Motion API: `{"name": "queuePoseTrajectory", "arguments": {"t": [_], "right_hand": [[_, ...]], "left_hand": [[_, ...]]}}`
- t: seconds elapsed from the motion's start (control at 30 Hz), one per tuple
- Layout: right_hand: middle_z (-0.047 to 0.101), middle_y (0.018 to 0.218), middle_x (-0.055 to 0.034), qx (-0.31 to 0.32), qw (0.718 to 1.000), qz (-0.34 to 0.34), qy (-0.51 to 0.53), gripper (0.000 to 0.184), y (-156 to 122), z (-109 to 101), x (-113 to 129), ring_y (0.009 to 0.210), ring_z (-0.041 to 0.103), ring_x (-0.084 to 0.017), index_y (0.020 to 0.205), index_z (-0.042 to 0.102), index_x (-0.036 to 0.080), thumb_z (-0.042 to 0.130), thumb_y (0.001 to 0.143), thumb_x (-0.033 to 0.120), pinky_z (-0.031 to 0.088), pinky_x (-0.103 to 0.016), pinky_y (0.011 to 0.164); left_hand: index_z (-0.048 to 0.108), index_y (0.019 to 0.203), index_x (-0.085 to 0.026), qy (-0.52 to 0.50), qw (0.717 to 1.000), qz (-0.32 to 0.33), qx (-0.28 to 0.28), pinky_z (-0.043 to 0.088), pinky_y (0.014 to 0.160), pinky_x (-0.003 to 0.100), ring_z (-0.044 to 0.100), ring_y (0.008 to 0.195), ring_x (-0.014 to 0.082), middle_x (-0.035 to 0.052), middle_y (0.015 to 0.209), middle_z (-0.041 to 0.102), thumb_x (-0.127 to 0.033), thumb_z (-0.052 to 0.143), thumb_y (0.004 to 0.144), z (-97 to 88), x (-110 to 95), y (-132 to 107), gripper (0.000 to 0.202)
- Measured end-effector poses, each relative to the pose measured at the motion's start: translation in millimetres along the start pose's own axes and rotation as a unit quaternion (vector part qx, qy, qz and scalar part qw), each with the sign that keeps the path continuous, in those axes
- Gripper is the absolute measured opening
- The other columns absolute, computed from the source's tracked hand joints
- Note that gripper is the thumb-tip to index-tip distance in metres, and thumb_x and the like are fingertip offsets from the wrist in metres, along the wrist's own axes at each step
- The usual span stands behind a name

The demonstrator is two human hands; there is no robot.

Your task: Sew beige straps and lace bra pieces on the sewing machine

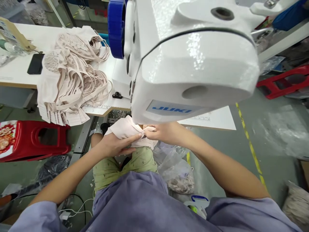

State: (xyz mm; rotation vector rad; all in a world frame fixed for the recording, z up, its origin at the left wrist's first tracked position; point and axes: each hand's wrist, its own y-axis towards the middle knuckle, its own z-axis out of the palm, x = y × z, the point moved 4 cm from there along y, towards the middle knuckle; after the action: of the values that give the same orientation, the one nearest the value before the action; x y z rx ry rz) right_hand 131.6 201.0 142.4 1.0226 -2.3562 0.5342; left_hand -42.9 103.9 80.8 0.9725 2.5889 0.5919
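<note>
A pale pink bra (126, 126), bunched up, lies under the head of the white sewing machine (193, 71), above my lap. My left hand (115, 144) holds its near left edge, with the fingers stretched along the cloth toward the middle. Close by on the right, my right hand (166, 132) pinches a fold of the same cloth, its fingertips almost meeting those of the left. The machine head hides the needle and the far part of the bra.
A pile of pale pink bras (74, 74) with lace and straps covers the table's (19, 72) left part, beside a black phone (35, 63). Red stools (48, 138) stand low on both sides. Plastic bags (173, 161) lie on the floor to the right of my legs.
</note>
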Motion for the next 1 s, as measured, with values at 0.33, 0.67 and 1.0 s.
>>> {"name": "queuePoseTrajectory", "arguments": {"t": [0.33,0.67,1.0], "right_hand": [[0.061,0.074,-0.0015,-0.079,0.995,-0.037,0.052,0.015,-11.7,8.6,-15.4,0.070,0.054,-0.016,0.081,0.070,0.020,0.056,0.087,0.024,0.038,-0.026,0.063],[0.073,0.105,-0.0062,-0.207,0.969,-0.026,0.130,0.015,-24.8,28.5,-37.8,0.105,0.065,-0.024,0.093,0.077,0.024,0.063,0.091,0.027,0.049,-0.036,0.088],[0.073,0.103,-0.0040,-0.222,0.967,-0.044,0.119,0.013,-22.0,26.4,-38.3,0.104,0.066,-0.022,0.090,0.078,0.025,0.065,0.088,0.022,0.050,-0.037,0.090]], "left_hand": [[0.047,0.146,-0.027,-0.003,0.998,-0.015,0.069,0.055,0.095,0.033,0.067,0.110,0.0240,0.0091,0.124,0.069,-0.032,0.064,0.091,5.9,2.4,10.2,0.058],[0.051,0.140,-0.017,-0.027,0.994,-0.103,0.037,0.053,0.098,0.032,0.065,0.114,0.0247,0.0122,0.122,0.070,-0.030,0.068,0.088,3.2,-24.8,23.0,0.057],[0.053,0.134,-0.017,0.077,0.988,-0.125,0.055,0.055,0.072,0.031,0.072,0.090,0.0254,0.0102,0.110,0.075,-0.022,0.061,0.089,7.0,-37.4,32.1,0.045]]}}
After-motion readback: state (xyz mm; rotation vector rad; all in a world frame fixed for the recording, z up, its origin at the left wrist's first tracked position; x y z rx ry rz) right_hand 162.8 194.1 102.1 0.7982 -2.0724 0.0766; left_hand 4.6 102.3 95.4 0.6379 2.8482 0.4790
